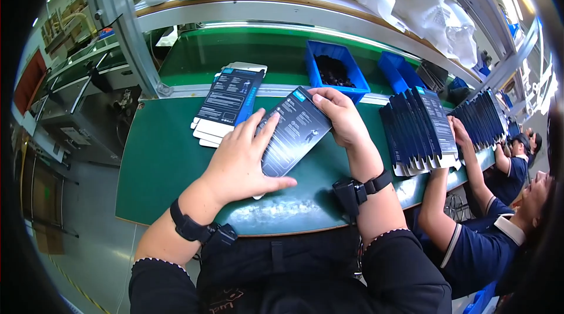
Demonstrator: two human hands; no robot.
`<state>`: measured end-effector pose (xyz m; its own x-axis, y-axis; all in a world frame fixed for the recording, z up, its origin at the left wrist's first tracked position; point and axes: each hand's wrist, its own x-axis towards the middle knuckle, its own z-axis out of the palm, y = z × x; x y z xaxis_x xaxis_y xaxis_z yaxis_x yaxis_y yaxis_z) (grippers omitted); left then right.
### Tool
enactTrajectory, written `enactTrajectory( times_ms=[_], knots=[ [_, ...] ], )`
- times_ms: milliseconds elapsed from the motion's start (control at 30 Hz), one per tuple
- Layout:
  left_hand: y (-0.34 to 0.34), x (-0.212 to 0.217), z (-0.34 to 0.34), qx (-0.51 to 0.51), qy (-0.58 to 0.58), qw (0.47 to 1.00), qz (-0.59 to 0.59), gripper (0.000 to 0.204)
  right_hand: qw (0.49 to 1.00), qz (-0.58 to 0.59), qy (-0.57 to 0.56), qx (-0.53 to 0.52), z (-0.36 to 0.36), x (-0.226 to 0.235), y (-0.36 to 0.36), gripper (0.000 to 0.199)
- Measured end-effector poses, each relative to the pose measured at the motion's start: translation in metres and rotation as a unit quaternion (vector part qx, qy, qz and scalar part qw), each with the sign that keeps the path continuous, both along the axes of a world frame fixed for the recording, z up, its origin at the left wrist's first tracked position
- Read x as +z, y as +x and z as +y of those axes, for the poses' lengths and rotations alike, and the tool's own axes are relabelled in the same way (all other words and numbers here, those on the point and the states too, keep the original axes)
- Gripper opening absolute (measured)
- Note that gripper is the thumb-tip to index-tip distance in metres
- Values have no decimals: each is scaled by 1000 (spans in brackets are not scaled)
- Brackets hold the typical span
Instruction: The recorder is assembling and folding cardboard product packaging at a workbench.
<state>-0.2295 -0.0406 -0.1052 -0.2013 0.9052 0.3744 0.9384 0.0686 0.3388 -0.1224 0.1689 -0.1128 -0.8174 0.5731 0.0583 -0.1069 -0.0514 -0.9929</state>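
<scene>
A dark printed cardboard box (pixel 301 129) with a blue patch at its top end lies tilted over the green tabletop in front of me. My right hand (pixel 342 115) grips its upper right corner, thumb on the printed face and fingers behind the edge. Across the left side of the same box rests my left hand (pixel 244 158), fingers stretched and spread, thumb pointing right near the lower end. Just beyond my left hand lies a stack of flat, unfolded cartons (pixel 227 99), dark printed faces up with white flaps sticking out.
A row of upright dark boxes (pixel 414 129) stands to the right, touched by a co-worker's hand (pixel 460 132). A blue bin (pixel 358 87) with dark items sits at the back, beside another blue bin (pixel 399 73). Above runs a shelf (pixel 235 11) with a white plastic bag (pixel 405 2).
</scene>
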Motion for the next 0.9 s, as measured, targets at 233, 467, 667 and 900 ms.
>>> enactTrajectory(
  times_ms=[233, 467, 667, 900],
  knots=[
    [4, 0, 2, 5, 8, 998, -67, 86, 998, 10, -61, -3, 9, 4, 5, 29],
    [1, -6, 0, 1, 37, 999, -29, 84, 991, -2, -126, 37, 20, -8, 3, 32],
    [0, -12, -1, -9, 15, 1000, -19, 83, 993, -7, -115, 23, 10, -5, 1, 31],
    [0, -18, 2, -5, 9, 1000, 2, 86, 996, -51, -70, 11, -3, 8, 3, 33]
  ],
)
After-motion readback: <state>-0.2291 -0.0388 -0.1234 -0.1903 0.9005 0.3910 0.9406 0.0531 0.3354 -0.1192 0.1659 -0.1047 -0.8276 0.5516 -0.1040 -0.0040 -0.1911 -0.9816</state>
